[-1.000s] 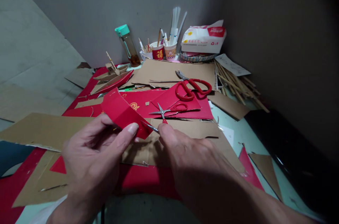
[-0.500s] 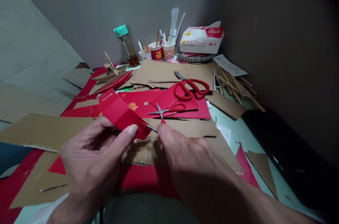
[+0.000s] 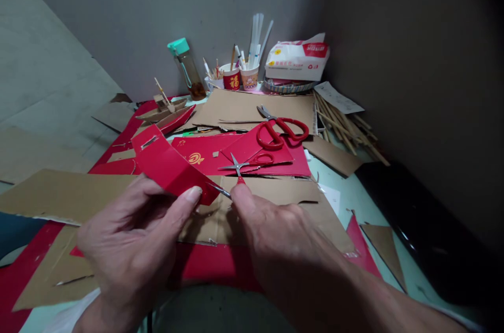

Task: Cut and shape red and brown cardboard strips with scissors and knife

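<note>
My left hand [image 3: 137, 241] pinches a strip of red card [image 3: 169, 162] between thumb and fingers, holding it tilted above the table. A narrow slit shows near the strip's upper left end. My right hand [image 3: 271, 222] is closed round a thin pointed metal tool [image 3: 221, 190]; its handle is hidden in the fist, so its exact kind cannot be made out. The tool's tip touches the strip's lower right end, close to my left thumb. Just beyond my right hand lie small red-handled scissors [image 3: 237, 164] with blades apart, and behind them larger red scissors [image 3: 281, 125].
Brown cardboard sheets [image 3: 252, 104] and red card [image 3: 208, 152] cover much of the table. Small card boats [image 3: 173, 120] stand at the left. Along the back are a bottle [image 3: 191, 78], paper cups [image 3: 249, 80] and a packet [image 3: 297, 60]. Wooden sticks [image 3: 342, 125] and a black object [image 3: 413, 233] lie right.
The red strip has turned slightly in my left hand and shifted a little left, so the slit at its upper end shows more. The tool's tip stays at the lower right end.
</note>
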{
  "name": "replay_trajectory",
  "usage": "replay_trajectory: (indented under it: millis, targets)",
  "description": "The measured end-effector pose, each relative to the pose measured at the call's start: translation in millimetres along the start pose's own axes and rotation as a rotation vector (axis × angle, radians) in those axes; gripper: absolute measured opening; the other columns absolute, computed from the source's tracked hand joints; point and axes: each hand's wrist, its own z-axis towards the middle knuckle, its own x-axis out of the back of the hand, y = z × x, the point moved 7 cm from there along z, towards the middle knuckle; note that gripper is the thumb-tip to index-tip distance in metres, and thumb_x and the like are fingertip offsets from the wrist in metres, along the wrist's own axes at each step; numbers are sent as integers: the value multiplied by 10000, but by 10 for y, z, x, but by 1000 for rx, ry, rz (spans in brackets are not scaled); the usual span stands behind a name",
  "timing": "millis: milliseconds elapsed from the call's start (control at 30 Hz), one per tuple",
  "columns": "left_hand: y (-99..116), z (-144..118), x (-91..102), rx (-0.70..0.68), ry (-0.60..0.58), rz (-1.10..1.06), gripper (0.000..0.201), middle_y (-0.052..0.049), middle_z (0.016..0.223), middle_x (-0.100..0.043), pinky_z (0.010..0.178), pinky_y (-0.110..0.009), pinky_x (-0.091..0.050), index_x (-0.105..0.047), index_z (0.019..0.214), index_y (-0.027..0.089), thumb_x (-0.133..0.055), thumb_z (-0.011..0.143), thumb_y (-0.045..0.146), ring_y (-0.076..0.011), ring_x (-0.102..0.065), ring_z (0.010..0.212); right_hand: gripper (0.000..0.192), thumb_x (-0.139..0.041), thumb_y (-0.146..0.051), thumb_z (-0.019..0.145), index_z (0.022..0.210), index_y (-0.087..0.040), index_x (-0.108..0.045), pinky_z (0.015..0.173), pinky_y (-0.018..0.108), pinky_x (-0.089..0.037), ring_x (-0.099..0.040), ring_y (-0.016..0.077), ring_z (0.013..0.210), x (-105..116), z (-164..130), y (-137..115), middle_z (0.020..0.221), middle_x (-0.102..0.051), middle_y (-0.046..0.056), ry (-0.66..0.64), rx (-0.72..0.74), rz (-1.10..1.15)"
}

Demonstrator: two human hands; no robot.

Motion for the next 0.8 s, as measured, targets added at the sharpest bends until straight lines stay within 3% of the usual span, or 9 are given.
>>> replay_trajectory:
  millis: [200, 300, 400, 600, 800]
  targets:
    - [-26, 16, -16, 11, -12, 11, 111, 69, 573, -662, 479, -248, -409, -760, 638, 275, -871, 637, 282, -121, -507, 506, 199, -492, -87, 884, 984, -258, -506, 416, 292, -265, -524, 159, 446, -32, 19, 31, 685, -690, -29, -95, 19, 104]
    - [5, 13, -5, -22, -12, 5, 156, 67, 568, -640, 456, -255, -372, -715, 606, 263, -868, 636, 269, -119, -477, 503, 221, -453, -81, 908, 1030, -255, -515, 447, 299, -308, -573, 178, 488, -36, 30, 91, 718, -708, -14, -96, -40, 70]
    - [50, 17, -8, -65, -11, 38, 167, 64, 569, -633, 448, -257, -362, -699, 600, 259, -858, 649, 267, -117, -469, 498, 220, -444, -107, 919, 1069, -243, -530, 437, 291, -323, -592, 170, 486, -67, 32, 41, 738, -717, -14, -141, 9, 125]
    - [81, 48, -17, -75, 7, 64, 202, 68, 504, -562, 431, -258, -350, -663, 544, 251, -855, 599, 282, -113, -446, 477, 335, -400, -30, 880, 1118, -202, -560, 484, 322, -378, -638, 204, 536, 3, 32, -25, 724, -712, 10, -167, -38, 11]
    - [-16, 37, 79, 18, 104, 33, 169, 23, 635, -715, 497, -320, -402, -750, 640, 255, -886, 592, 343, -169, -568, 549, 336, -423, -4, 866, 1096, -209, -557, 467, 317, -351, -672, 202, 543, -24, 60, -32, 692, -705, -3, -239, -51, 70]
